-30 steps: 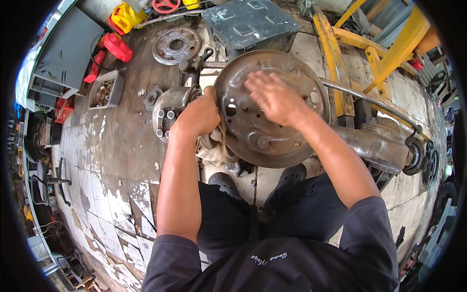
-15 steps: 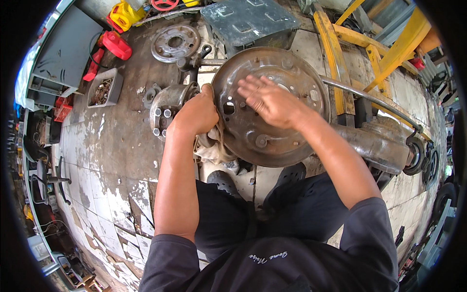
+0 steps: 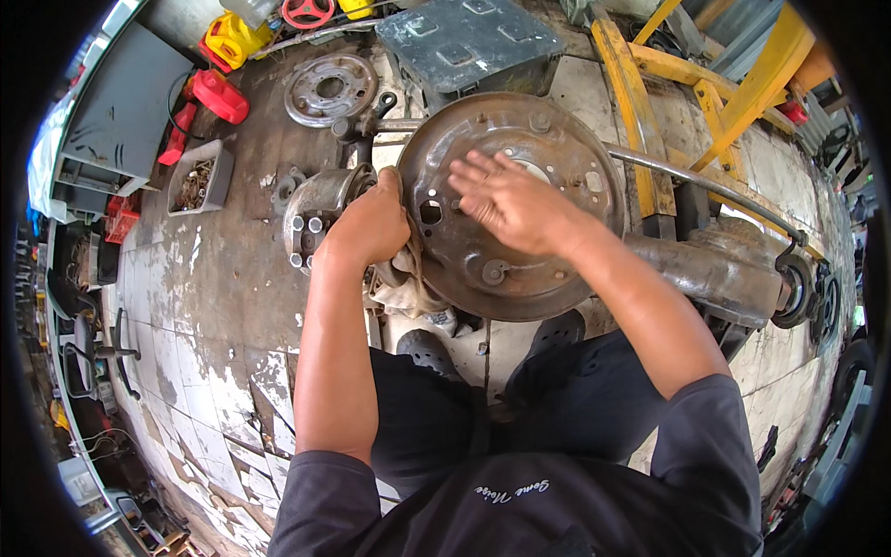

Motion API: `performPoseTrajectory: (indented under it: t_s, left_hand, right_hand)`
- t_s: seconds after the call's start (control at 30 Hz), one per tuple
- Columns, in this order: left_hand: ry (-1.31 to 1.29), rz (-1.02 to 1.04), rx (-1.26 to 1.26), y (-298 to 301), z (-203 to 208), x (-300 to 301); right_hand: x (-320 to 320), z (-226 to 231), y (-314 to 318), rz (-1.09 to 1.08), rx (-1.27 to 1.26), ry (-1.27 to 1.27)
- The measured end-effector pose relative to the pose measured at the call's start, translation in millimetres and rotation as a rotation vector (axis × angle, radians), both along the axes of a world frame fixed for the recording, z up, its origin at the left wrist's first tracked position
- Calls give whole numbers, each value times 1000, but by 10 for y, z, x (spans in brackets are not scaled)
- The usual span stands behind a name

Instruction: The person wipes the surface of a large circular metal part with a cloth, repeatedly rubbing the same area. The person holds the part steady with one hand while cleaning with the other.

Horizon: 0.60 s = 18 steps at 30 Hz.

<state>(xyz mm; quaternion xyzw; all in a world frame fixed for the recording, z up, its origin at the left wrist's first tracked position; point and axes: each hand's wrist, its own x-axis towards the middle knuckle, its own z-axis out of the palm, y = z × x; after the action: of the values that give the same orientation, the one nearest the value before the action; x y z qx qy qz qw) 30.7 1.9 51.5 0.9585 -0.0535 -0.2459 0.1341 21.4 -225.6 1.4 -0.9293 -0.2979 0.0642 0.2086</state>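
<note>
Rust-brown metal fills the middle of the frame, where a round plate point(image 3: 467, 244) is partly hidden: a person's right hand point(image 3: 515, 206) covers its centre, and the forearm crosses its lower right rim. The left hand point(image 3: 373, 227) masks part of a bolted cylinder point(image 3: 314, 202) at centre left and the upper folds of a pale cloth point(image 3: 406, 297). A red wheel point(image 3: 313, 11) is cut off at the top edge.

A dark box point(image 3: 469, 48) stands beyond the plate at top centre, with a holed disc point(image 3: 357, 104) to its left. At upper right, a rod point(image 3: 701, 180) crosses in front of a yellow frame point(image 3: 626, 102). A heavy housing point(image 3: 696, 278) takes up centre right, beside the forearm. A grey tray point(image 3: 220, 186) holds small metal pieces at upper left, near a red can point(image 3: 221, 97).

Fingers of the left hand bend closed over the cloth at the plate's left rim, their tips out of sight. Those of the right reach flat and slightly spread across the plate's face, grasping nothing; whether the palm touches metal cannot be told.
</note>
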Motion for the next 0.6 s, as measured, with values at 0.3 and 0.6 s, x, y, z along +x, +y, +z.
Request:
performPoseTrajectory:
  t_s: [0.3, 0.6]
  left_hand:
    - [-5, -2, -2, 1, 24, 2]
    - [-44, -20, -34, -7, -20, 12]
  right_hand:
    - [97, -23, -100, -74, 17, -35]
    - [70, -16, -149, -246, -83, -118]
